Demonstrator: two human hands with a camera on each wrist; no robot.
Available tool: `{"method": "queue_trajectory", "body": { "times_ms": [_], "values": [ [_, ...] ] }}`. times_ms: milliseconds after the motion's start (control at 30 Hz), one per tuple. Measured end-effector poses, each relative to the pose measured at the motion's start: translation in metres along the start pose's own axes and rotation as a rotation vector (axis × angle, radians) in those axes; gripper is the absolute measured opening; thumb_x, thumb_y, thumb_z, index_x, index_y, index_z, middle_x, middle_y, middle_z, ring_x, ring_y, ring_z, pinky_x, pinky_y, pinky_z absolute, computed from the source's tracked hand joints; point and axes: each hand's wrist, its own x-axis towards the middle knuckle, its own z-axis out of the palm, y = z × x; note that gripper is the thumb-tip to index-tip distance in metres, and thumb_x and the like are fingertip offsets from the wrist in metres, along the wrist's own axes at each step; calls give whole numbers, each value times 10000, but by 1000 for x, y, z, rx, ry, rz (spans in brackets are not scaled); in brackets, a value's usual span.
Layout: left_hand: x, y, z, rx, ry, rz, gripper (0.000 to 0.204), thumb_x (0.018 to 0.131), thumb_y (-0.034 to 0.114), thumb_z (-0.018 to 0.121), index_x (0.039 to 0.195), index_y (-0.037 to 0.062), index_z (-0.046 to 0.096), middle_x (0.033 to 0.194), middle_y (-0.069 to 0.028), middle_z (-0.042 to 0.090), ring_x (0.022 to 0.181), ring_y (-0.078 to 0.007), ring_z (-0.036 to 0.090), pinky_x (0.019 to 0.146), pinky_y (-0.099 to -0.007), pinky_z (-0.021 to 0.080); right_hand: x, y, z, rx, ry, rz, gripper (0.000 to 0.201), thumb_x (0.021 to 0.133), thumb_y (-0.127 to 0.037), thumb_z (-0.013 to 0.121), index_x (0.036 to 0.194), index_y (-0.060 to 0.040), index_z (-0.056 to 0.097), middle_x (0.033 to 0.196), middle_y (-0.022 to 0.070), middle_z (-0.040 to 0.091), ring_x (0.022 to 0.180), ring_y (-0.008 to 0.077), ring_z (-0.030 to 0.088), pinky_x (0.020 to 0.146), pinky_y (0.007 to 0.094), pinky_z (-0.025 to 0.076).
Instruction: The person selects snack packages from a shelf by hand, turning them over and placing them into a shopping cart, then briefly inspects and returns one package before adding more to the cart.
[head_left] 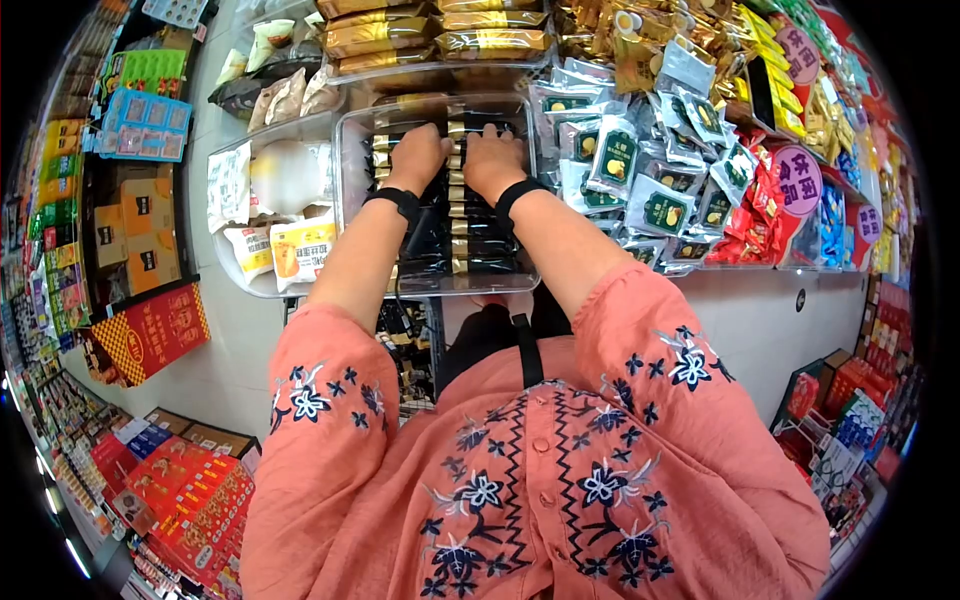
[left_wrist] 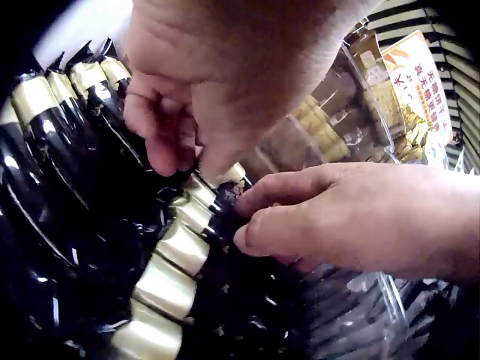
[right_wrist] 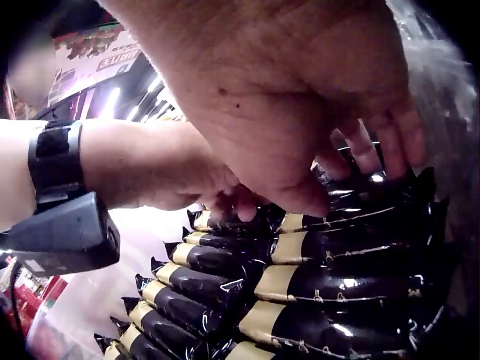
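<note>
A clear plastic bin (head_left: 345, 215) holds two rows of glossy black packets (right_wrist: 337, 285) with gold bands at their ends. Both hands reach down into its far part. My left hand (head_left: 420, 158) bends its fingers down over the packets by the left row; in the left wrist view its fingertips (left_wrist: 169, 159) are right at the gold-banded ends, and I cannot tell whether they pinch one. Beside it, my right hand (head_left: 492, 160) grips a black packet at the far end of the right row, thumb on the near side and fingers across it.
Left of the bin, another clear tray holds white and yellow packs (head_left: 304, 250). Silver-and-green packets (head_left: 610, 155) heap up on the right, with red-wrapped items (head_left: 750, 215) beyond. Gold packs (head_left: 490, 42) lie behind the bin. Black straps (head_left: 398, 198) circle both wrists.
</note>
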Motion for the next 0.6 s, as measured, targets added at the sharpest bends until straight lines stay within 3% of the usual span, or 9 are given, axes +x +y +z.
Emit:
{"method": "queue_trajectory", "body": {
  "times_ms": [33,133,233,333,433,533,600],
  "values": [
    [5,-2,3,-11,5,-24,306,866,295,669,898,-8,690,944,-246,698,913,-435,663,820,-518,522,-1,-1,0,-6,5,0,403,883,-196,668,1270,-89,630,1341,146,532,1234,378,527,994,487,416],
    [21,-2,-2,-138,-240,-183,326,882,320,655,833,0,693,899,-208,716,776,-346,704,701,-465,545,-1,2,1,-4,12,-27,430,869,-196,688,1281,-98,621,1338,143,533,1233,381,527,994,486,415],
    [15,5,-8,-717,-327,-362,349,921,354,620,898,12,689,851,-140,725,649,-219,686,545,-375,504,1,0,0,-22,-20,-15,447,855,-197,707,1283,-103,618,1337,137,533,1232,377,530,992,481,416],
    [12,11,-12,-1000,-280,-487,341,957,355,592,974,22,660,817,-85,713,602,-141,641,467,-286,429,-1,0,-2,-5,-17,-16,444,857,-200,706,1283,-108,619,1336,135,532,1230,371,532,987,476,418],
    [18,9,-6,-998,-248,-522,286,975,310,572,1017,32,628,813,-93,712,566,-164,628,443,-290,404,-3,-2,-4,-32,-29,-19,419,873,-202,688,1278,-114,623,1331,132,535,1222,364,537,978,474,422],
    [19,8,2,-967,-180,-525,236,987,242,556,967,15,619,801,-101,709,574,-181,649,460,-315,452,-6,0,-2,-9,24,-46,327,925,-190,571,1223,-74,640,1281,164,553,1196,404,544,993,509,431],
    [15,8,10,-917,-81,-382,216,984,208,556,959,2,614,790,-111,707,576,-193,661,490,-336,486,-5,1,-2,4,11,-43,328,922,-186,575,1221,-69,640,1280,164,554,1191,406,545,995,511,431]
  ]
}}
